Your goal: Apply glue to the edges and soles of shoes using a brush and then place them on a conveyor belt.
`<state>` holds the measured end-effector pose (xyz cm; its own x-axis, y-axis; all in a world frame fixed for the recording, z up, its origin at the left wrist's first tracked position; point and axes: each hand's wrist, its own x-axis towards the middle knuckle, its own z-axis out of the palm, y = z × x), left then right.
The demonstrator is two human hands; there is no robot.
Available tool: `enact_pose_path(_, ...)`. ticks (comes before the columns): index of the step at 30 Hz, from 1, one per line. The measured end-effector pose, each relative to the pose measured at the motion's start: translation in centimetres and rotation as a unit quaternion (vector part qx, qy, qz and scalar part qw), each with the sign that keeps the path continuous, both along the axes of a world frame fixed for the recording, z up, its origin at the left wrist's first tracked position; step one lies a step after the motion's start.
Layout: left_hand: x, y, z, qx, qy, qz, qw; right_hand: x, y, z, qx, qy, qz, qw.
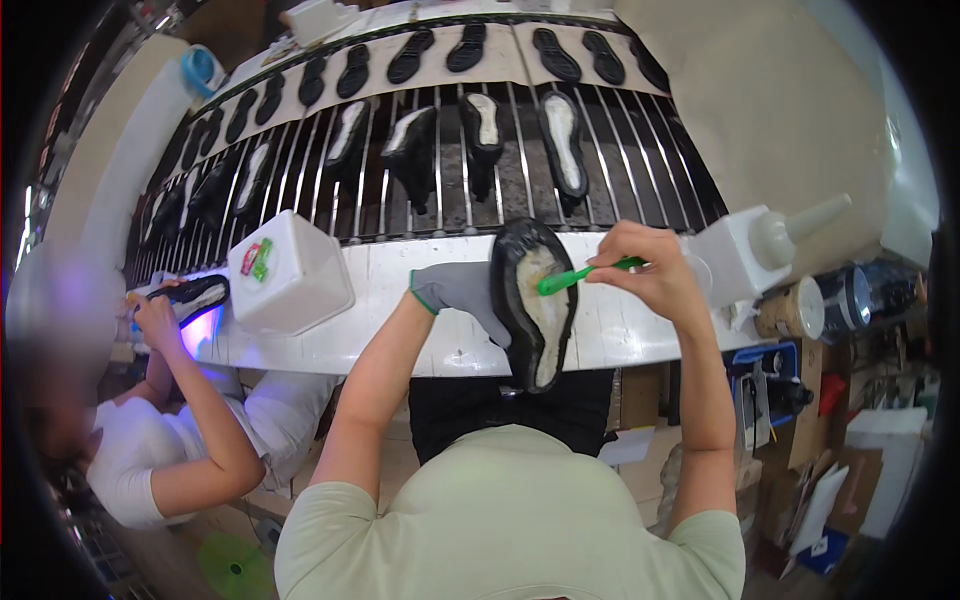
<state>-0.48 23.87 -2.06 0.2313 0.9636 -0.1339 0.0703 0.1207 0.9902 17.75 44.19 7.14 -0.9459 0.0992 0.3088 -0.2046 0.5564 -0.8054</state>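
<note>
My left hand [458, 293], in a grey glove with a green cuff, grips a black shoe upper [508, 300] from its left side. Its pale underside [540, 335] is turned up toward me, and the glove's fingers are partly hidden behind it. Bare and pinched closed, my right hand [648, 270] holds a green-handled brush [590, 272]. The brush head touches the middle of the pale underside, at a yellowish patch. Just beyond stands the metal roller rack, where a similar black shoe [564, 150] lies with its pale bottom up.
A white table [440, 345] runs in front of me. On it are a white box [290, 275] at left and a white nozzle bottle [740, 255] at right. Several black soles [467, 48] line a far board beyond the rollers [625, 150]. A co-worker's hand [158, 322] holds another shoe at left.
</note>
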Motion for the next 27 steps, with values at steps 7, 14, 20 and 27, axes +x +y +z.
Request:
enact_pose_path(7,0.8,-1.7,-2.6,-0.114,-0.091,0.228,0.963,6.4,1.6,-4.6,-0.073,-0.166,-0.083,0.980)
enact_pose_path(14,3.1,-4.7,-9.5,-0.002,-0.289,0.370,0.883,13.6,6.3,-8.9,0.110,-0.158,-0.513,0.836)
enact_pose_path(20,6.1,-3.2,-9.4,-0.070,-0.571,0.285,0.767,13.2,6.3,-10.0,0.228,-0.266,-0.524,0.776)
enact_pose_path(27,8.4,-3.2,-4.8,-0.097,-0.580,0.503,0.634,14.2,7.9,-11.0,0.157,-0.247,-0.483,0.825)
